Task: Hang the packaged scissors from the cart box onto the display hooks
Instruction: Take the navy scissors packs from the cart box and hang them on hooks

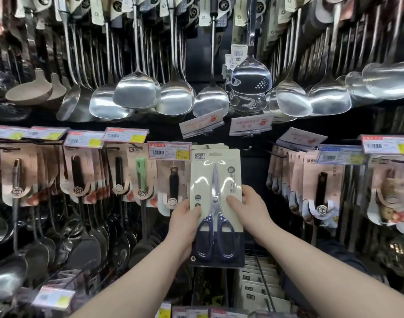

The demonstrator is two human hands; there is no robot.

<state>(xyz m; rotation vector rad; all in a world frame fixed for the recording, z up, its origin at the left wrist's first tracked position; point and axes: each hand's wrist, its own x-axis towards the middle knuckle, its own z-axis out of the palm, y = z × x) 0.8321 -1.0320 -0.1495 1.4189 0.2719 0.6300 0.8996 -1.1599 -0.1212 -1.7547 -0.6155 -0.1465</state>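
Head view: the packaged scissors (216, 203), a glossy cream card under a clear blister with steel blades and dark blue loop handles, stand upright against the display between pink-carded utensils (171, 187); the left hand (185, 223) pinches the left edge, thumb in front; the right hand (249, 210) grips the right edge likewise; the card's top overlaps identical packs (210, 146), hiding any hook; lower right, cream packs (257, 277) stand in a row, their container too blurred to make out; polished steel spatulas (136, 90) hang above.
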